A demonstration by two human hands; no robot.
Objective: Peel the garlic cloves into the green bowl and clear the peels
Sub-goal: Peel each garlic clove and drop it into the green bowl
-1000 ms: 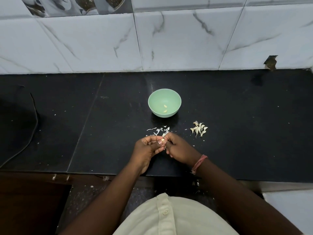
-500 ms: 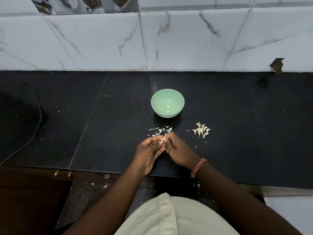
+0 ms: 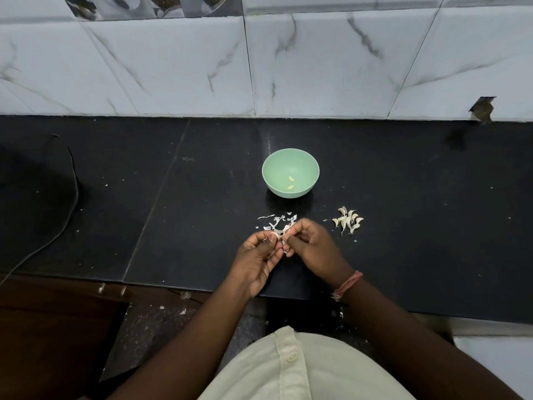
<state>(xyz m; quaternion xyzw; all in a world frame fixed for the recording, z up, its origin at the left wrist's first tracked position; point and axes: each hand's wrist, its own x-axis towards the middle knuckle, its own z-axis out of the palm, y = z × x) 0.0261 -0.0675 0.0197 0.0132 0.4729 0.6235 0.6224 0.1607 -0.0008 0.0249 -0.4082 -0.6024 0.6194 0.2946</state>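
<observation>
Between both hands, garlic clove pinched, axis unclear

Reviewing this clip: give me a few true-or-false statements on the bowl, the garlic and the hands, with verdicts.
1. The green bowl holds two peeled cloves. True.
2. The unpeeled cloves lie left of the bowl. False: they lie to its right, nearer the person.
3. Both the left hand and right hand pinch one clove. True.
4. The peels are in the bowl. False: they lie on the counter.
</observation>
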